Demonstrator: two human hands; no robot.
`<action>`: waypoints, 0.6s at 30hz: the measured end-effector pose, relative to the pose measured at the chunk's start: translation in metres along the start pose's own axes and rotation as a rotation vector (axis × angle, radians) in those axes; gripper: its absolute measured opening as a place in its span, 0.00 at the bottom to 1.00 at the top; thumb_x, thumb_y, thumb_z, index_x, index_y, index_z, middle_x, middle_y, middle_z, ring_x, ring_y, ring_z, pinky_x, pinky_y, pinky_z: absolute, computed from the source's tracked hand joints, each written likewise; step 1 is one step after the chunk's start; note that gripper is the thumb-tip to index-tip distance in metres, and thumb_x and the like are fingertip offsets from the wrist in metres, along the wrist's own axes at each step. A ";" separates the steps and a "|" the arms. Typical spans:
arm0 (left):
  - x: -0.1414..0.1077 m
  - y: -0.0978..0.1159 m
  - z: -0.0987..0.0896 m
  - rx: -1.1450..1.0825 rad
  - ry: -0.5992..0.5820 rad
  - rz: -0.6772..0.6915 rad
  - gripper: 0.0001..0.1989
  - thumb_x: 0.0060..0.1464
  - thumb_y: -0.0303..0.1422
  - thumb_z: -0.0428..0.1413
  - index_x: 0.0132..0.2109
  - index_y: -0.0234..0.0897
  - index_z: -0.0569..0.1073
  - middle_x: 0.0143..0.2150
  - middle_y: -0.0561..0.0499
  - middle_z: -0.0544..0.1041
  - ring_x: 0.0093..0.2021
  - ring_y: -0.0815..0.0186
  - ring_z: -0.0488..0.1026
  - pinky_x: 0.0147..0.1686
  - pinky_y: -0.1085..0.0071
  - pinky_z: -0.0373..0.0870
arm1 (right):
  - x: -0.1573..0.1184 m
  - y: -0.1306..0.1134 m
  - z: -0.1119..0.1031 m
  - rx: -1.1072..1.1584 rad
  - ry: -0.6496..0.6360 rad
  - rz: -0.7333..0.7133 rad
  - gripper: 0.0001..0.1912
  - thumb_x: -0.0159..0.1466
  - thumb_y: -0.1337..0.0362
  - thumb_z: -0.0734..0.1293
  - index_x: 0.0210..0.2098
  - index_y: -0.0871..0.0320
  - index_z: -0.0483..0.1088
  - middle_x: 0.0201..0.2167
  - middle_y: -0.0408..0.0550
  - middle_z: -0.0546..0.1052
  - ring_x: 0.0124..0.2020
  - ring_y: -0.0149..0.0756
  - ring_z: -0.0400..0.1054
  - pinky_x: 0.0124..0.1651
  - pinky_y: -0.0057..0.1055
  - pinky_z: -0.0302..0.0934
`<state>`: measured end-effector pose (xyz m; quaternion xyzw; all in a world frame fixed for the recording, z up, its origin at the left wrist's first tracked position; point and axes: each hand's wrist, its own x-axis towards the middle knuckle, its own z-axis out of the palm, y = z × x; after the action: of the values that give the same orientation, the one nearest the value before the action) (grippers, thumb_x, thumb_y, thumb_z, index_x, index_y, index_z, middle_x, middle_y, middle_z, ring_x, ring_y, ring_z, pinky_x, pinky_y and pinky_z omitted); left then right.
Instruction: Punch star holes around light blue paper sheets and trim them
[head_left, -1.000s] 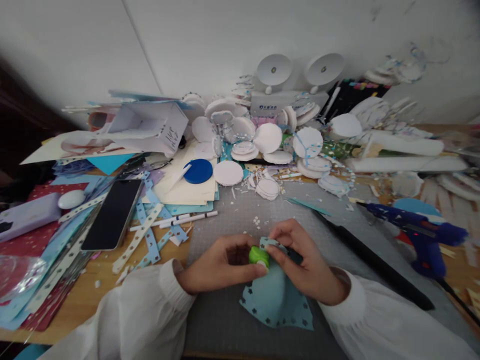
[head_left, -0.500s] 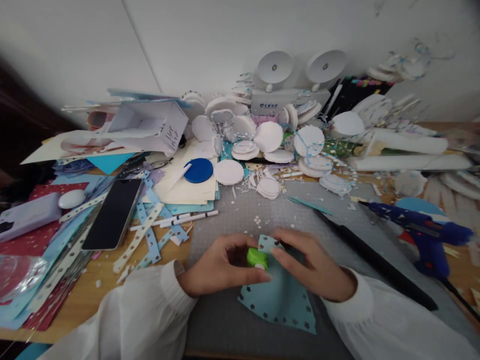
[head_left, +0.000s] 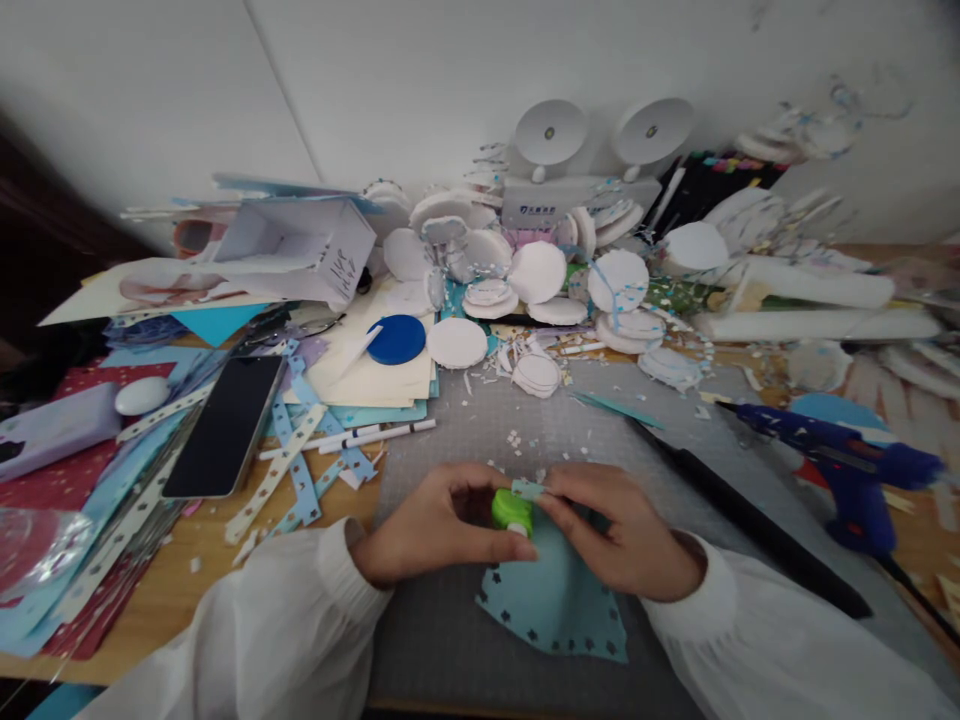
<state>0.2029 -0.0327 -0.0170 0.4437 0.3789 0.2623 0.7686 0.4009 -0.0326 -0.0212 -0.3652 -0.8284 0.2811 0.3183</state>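
Thumb and fingers of my left hand (head_left: 439, 525) are closed around a small green craft punch (head_left: 513, 509) with a white part at its lower end. My right hand (head_left: 619, 520) pinches the upper edge of a light blue sheet of paper (head_left: 551, 590) beside the punch. Flower-shaped holes run along the sheet's lower and left edges. The paper's top meets the punch between my two hands; whether it sits inside the slot is hidden. Beneath both hands lies a grey cutting mat (head_left: 442, 440) with tiny paper bits.
A blue glue gun (head_left: 847, 460) and a long black-handled tool (head_left: 757, 520) lie at the right. Left are a phone (head_left: 225, 425) and punched paper strips (head_left: 277, 470). White discs (head_left: 538, 272), a blue disc (head_left: 396, 340) and a white box (head_left: 292, 250) crowd the back.
My right hand has closed in on the paper's upper edge, and less of that punched corner shows. The sheet has shifted slightly. My left hand stays on the punch.
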 end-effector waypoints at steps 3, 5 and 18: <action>-0.001 0.002 0.000 0.005 -0.002 0.005 0.15 0.37 0.32 0.68 0.31 0.33 0.70 0.27 0.55 0.68 0.30 0.70 0.65 0.32 0.73 0.63 | 0.000 -0.001 0.000 0.004 -0.008 0.000 0.11 0.64 0.67 0.60 0.25 0.56 0.66 0.19 0.43 0.69 0.22 0.32 0.63 0.25 0.28 0.56; -0.001 0.003 0.000 0.025 -0.009 0.006 0.14 0.38 0.31 0.67 0.30 0.34 0.70 0.26 0.56 0.67 0.29 0.71 0.64 0.31 0.74 0.62 | 0.000 0.000 -0.001 -0.004 0.000 -0.012 0.11 0.64 0.67 0.60 0.25 0.56 0.66 0.19 0.42 0.69 0.21 0.32 0.63 0.25 0.28 0.56; -0.003 0.003 0.003 0.010 -0.004 -0.029 0.14 0.42 0.31 0.65 0.31 0.32 0.67 0.24 0.57 0.64 0.25 0.74 0.59 0.26 0.76 0.58 | -0.003 0.002 0.002 -0.026 0.014 -0.013 0.11 0.64 0.68 0.60 0.25 0.56 0.66 0.20 0.43 0.70 0.22 0.32 0.64 0.26 0.29 0.56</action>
<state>0.2035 -0.0354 -0.0122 0.4427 0.3850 0.2481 0.7709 0.4017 -0.0346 -0.0248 -0.3659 -0.8322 0.2655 0.3211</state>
